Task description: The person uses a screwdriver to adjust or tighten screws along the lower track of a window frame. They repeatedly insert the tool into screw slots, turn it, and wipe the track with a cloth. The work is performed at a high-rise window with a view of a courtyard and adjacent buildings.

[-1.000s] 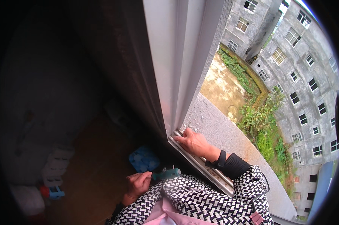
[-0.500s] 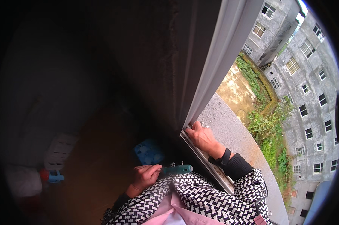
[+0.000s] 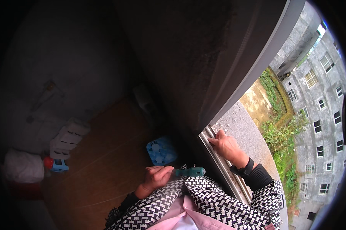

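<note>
My left hand is closed around the shaft end of a screwdriver, whose teal handle points right, in front of my patterned jacket. My right hand reaches to the window's bottom track, a pale metal channel with dirt in it. Its fingers are bent and drawn together at the track, near the foot of the upright window frame. Whatever sits between those fingertips is too small or hidden to make out. A dark band circles my right wrist.
Outside the track lies a grey concrete ledge with loose crumbs, dropping off to a yard. Indoors, on the brown floor, stand a blue patterned stool-like item, white block-shaped items, a red-and-blue object and a white bundle.
My right hand has drawn back a little along the track, away from the frame's foot, baring more of the channel. The view has shifted left. My left hand still holds the screwdriver.
</note>
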Action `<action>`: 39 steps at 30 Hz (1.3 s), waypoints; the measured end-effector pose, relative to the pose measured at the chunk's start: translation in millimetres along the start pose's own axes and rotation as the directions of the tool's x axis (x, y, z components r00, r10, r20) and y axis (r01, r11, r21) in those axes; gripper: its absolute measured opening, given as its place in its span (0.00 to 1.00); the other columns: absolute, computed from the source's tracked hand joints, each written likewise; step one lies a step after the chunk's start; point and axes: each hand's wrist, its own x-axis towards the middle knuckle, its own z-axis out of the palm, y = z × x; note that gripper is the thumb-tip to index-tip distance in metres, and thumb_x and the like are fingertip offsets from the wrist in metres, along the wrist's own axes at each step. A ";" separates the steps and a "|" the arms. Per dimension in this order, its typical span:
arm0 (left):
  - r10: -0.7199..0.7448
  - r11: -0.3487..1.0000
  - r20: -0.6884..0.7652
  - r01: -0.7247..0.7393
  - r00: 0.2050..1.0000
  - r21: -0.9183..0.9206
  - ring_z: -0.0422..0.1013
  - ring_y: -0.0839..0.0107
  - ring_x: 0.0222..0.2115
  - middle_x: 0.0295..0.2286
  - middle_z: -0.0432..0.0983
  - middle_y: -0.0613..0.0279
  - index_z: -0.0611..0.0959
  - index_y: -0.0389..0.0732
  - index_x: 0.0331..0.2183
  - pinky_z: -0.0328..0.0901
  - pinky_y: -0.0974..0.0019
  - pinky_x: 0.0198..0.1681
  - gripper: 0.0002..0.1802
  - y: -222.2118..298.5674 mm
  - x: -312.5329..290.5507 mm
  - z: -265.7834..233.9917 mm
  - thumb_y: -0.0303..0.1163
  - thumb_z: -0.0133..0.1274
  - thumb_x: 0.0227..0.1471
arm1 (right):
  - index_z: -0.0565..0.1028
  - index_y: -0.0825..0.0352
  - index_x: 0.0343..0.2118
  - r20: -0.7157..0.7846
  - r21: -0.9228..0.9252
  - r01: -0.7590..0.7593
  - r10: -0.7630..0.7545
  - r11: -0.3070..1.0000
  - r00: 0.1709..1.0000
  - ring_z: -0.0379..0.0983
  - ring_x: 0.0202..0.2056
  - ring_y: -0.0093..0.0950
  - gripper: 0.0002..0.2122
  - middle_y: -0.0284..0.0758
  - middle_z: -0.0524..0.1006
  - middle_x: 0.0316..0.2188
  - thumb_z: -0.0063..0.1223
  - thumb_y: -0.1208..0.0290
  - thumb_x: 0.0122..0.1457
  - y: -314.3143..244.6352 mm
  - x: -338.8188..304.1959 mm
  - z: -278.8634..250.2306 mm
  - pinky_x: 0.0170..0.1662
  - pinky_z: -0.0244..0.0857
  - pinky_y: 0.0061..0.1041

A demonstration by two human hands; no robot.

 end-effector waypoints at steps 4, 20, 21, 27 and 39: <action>0.008 1.000 0.011 -0.008 1.000 -0.001 0.80 0.59 0.21 0.22 0.82 0.55 0.87 0.39 0.32 0.73 0.63 0.25 0.06 5.8 4.8 -2.1 0.22 0.63 0.47 | 0.78 0.62 0.33 -0.130 0.033 0.027 -0.023 0.999 0.991 0.77 0.29 0.40 0.05 0.41 0.72 0.37 0.51 0.71 0.60 -0.9 1.0 4.7 0.31 0.72 0.40; 0.073 0.997 0.078 -0.073 0.994 0.002 0.79 0.60 0.21 0.22 0.81 0.58 0.86 0.41 0.33 0.72 0.62 0.24 0.05 -18.6 -5.6 15.3 0.24 0.61 0.51 | 0.82 0.53 0.47 -0.301 0.054 -0.128 0.139 0.990 0.944 0.78 0.32 0.41 0.14 0.41 0.75 0.40 0.53 0.75 0.60 49.5 -5.5 -2.7 0.35 0.74 0.39; 0.074 0.997 0.084 -0.075 0.994 0.002 0.79 0.60 0.21 0.22 0.81 0.57 0.86 0.41 0.33 0.72 0.62 0.24 0.05 -16.5 -4.3 13.0 0.25 0.61 0.51 | 0.82 0.53 0.47 -0.332 0.153 0.035 0.018 0.988 0.943 0.78 0.31 0.43 0.15 0.42 0.75 0.38 0.51 0.74 0.60 38.4 0.5 1.8 0.34 0.74 0.40; 0.065 0.998 0.096 -0.068 0.993 0.020 0.79 0.59 0.22 0.22 0.81 0.57 0.86 0.41 0.33 0.73 0.62 0.25 0.05 -4.0 3.0 2.5 0.25 0.61 0.51 | 0.77 0.53 0.55 -0.126 0.030 -0.088 0.091 0.996 0.988 0.79 0.31 0.44 0.19 0.46 0.74 0.39 0.49 0.71 0.61 8.1 35.5 9.1 0.35 0.74 0.41; 0.058 0.998 0.033 -0.058 0.998 -0.014 0.80 0.58 0.22 0.22 0.81 0.54 0.86 0.38 0.34 0.73 0.62 0.25 0.07 -15.3 -8.7 11.5 0.21 0.61 0.49 | 0.78 0.63 0.35 -0.163 -0.044 0.013 -0.021 0.999 0.986 0.79 0.34 0.44 0.07 0.44 0.73 0.36 0.49 0.70 0.60 10.2 13.6 22.5 0.35 0.74 0.42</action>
